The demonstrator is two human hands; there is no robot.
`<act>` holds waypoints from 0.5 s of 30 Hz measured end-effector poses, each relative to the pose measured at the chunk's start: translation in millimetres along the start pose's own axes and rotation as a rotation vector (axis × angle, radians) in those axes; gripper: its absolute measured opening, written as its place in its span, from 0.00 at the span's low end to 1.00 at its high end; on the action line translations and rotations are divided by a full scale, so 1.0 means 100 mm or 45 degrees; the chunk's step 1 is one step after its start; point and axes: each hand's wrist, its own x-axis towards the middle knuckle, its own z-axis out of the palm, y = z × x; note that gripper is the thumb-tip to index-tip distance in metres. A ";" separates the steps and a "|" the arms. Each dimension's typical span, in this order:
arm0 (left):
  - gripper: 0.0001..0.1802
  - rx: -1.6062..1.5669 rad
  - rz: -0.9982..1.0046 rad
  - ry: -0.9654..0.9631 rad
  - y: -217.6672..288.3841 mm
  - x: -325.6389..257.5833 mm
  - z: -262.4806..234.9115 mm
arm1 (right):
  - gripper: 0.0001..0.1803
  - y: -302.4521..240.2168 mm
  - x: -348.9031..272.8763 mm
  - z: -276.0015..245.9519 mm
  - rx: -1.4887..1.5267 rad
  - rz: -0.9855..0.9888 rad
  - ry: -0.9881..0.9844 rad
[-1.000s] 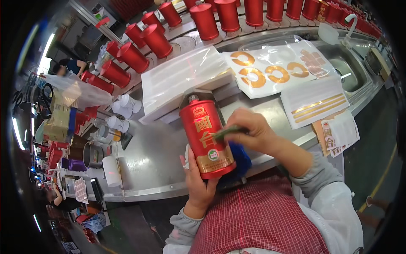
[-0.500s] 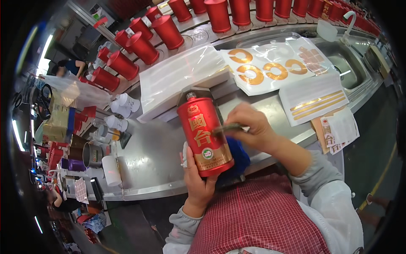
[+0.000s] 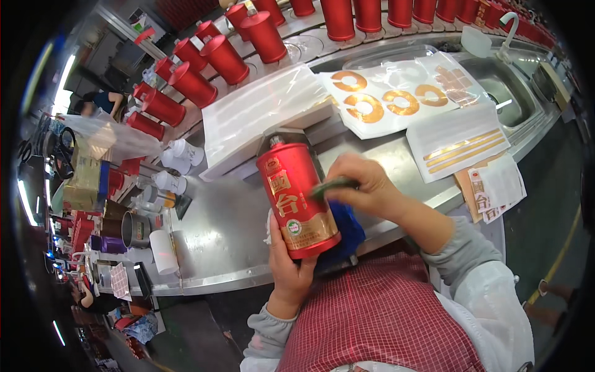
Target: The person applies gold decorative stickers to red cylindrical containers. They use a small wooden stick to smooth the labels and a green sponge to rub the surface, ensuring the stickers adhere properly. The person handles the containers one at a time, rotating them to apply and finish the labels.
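A red bottle (image 3: pixel 307 214) with gold characters, a small round green-and-white sticker and a gold lower band leans in front of me, its neck tilted away. My left hand (image 3: pixel 291 273) is closed around its base, with a bit of white cloth showing beside the fingers. In my right hand (image 3: pixel 364 183) is a slim dark green tool (image 3: pixel 333 186), pinched and blurred by motion. Its tip lies against or just over the bottle's right side, by the small gold writing. The tool's exact kind is unclear. Behind the bottle's neck stands a dark angular support (image 3: pixel 317 162).
Plain red bottles (image 3: pixel 225 59) line a curved conveyor at the back. White label sheets (image 3: pixel 378 127) with gold rings lie near a sink (image 3: pixel 517 102). A white box-like stack (image 3: pixel 260 111), gold strip sheets (image 3: pixel 455 155), a blue thing (image 3: pixel 350 229) and a paper roll (image 3: pixel 163 251) surround me on the steel table.
The red bottles on the conveyor have shifted rightward. My right hand's tool has changed angle beside the held bottle, and that bottle has moved slightly left.
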 end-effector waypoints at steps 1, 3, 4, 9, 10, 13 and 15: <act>0.53 0.059 0.026 -0.001 0.06 0.00 -0.01 | 0.09 0.02 0.04 0.03 -0.433 -0.291 0.234; 0.53 0.210 0.123 0.039 0.07 0.02 -0.02 | 0.08 -0.15 -0.10 0.09 -0.102 -0.369 -0.145; 0.52 0.203 0.114 0.040 0.05 0.02 -0.01 | 0.08 -0.24 -0.17 0.09 0.057 -0.394 -0.341; 0.51 0.105 0.049 0.021 0.01 0.00 0.00 | 0.09 0.00 0.03 0.06 -0.420 -0.363 0.227; 0.51 0.067 0.012 0.000 0.00 -0.02 -0.02 | 0.09 -0.08 -0.11 0.16 -0.253 -0.339 0.077; 0.51 0.060 -0.031 0.012 -0.05 -0.04 0.00 | 0.10 -0.18 -0.16 0.00 0.098 -0.237 -0.394; 0.52 0.037 -0.052 0.016 -0.03 -0.04 0.01 | 0.12 0.02 -0.03 -0.01 -0.254 -0.248 -0.013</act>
